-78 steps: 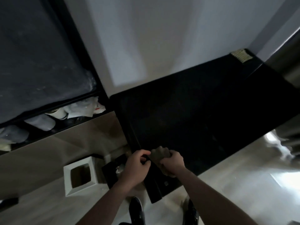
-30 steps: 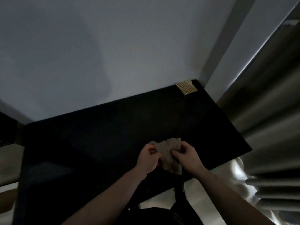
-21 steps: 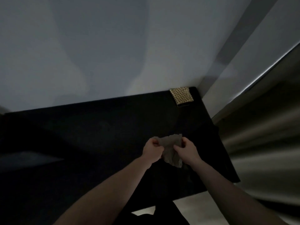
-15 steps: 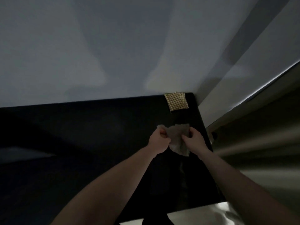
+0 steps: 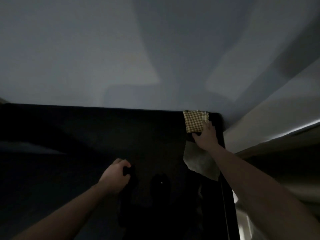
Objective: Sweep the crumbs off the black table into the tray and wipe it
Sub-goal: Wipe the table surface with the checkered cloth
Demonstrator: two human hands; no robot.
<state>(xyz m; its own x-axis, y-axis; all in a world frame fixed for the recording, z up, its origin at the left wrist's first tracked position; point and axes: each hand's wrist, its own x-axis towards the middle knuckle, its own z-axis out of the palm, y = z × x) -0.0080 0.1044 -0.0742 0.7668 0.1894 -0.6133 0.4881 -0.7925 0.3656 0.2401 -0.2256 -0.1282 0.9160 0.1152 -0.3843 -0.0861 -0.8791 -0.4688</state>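
Now that you've let the grey cloth (image 5: 200, 161) drop onto the black tabletop (image 5: 121, 135), your right hand (image 5: 207, 136) grips the checkered sponge (image 5: 194, 121) at the far corner; left hand (image 5: 116, 175) curls round something dark; wiping comes next.

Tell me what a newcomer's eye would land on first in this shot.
First comes the yellow checkered cloth in the far right corner of the black table, the one bright patch in a dim scene, with the right hand reaching onto its near edge. Next, the pale crumpled rag lying on the table under that forearm. The left hand, curled near the table's middle, seems to grip something dark that cannot be made out.
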